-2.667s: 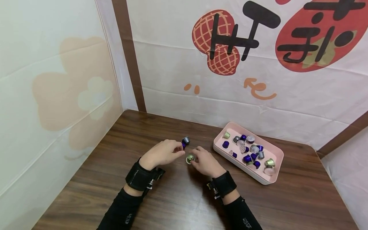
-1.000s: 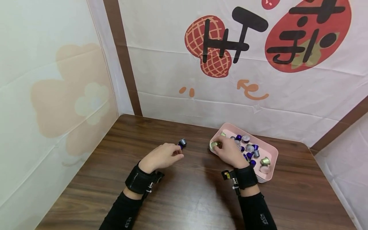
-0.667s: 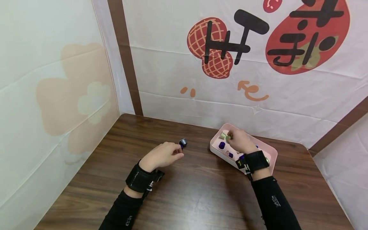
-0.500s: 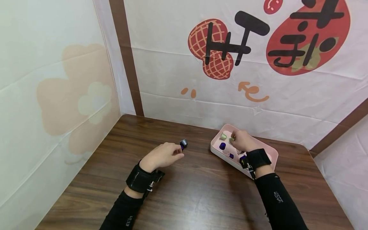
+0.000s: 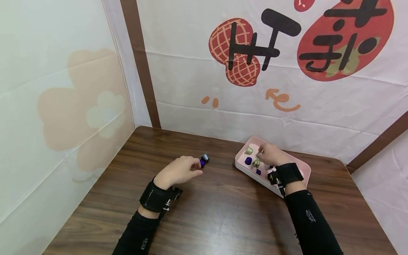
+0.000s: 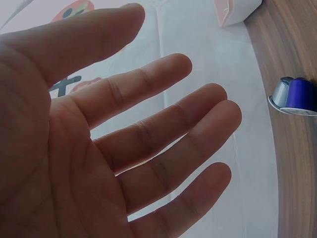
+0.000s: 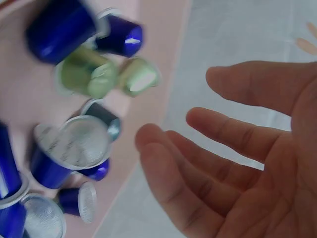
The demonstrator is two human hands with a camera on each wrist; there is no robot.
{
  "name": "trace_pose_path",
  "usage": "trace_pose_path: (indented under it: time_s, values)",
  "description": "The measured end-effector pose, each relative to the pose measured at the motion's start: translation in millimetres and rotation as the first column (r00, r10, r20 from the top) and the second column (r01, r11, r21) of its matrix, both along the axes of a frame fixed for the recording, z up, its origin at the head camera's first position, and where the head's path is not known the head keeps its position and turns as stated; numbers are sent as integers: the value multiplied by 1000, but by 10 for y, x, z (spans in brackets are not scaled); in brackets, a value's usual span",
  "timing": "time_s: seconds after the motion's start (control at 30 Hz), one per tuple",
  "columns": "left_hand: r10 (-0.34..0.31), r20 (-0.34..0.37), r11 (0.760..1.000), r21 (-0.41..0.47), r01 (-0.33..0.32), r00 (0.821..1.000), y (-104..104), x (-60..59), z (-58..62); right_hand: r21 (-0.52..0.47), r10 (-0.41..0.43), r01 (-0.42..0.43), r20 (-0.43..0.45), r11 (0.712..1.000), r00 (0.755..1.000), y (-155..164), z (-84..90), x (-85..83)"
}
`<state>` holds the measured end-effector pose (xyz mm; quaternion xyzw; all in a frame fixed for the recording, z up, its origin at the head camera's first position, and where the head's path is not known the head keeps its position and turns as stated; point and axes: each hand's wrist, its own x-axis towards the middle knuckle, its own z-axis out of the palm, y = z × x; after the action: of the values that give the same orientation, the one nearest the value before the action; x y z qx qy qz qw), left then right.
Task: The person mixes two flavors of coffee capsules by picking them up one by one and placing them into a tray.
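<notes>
My left hand hovers over the table with its fingers loosely extended, and the left wrist view shows nothing in its palm. Just beyond its fingertips, a blue coffee capsule and a dark grey coffee capsule lie side by side. Over the pink tray, my right hand has relaxed, parted fingers and holds nothing. A green coffee capsule sits in the tray near its fingertips, with another pale green capsule behind. My hand and wrist strap hide much of the tray.
Several blue, green and grey capsules fill the tray; blue capsules and a foil-topped one show in the right wrist view. The wooden table ends at a printed cloth wall behind and another cloth at left.
My right hand has carried a green capsule from the table into the tray and let it go among the others. My left hand has barely moved beside the blue and grey capsules.
</notes>
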<state>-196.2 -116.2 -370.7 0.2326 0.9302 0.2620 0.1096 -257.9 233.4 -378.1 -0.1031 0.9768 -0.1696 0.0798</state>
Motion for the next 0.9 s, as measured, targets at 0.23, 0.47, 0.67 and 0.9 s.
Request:
trace_pose_path:
  time_s: [0.23, 0.47, 0.67, 0.9]
  values:
    - [0, -11, 1000, -14, 0, 1000, 4, -49, -10, -145, -17, 4, -90, 989, 996, -108, 62, 276]
    - [39, -33, 998, -58, -41, 999, 16, -68, -53, -278, -51, 22, -99, 960, 994, -270, -51, 568]
    - [62, -89, 990, -117, -73, 994, 124, -65, -139, -294, -73, 32, -131, 955, 989, -305, -106, 599]
    - [145, -158, 969, -175, -172, 977, 257, -189, -280, -293, -51, 11, -128, 956, 990, -318, -92, 560]
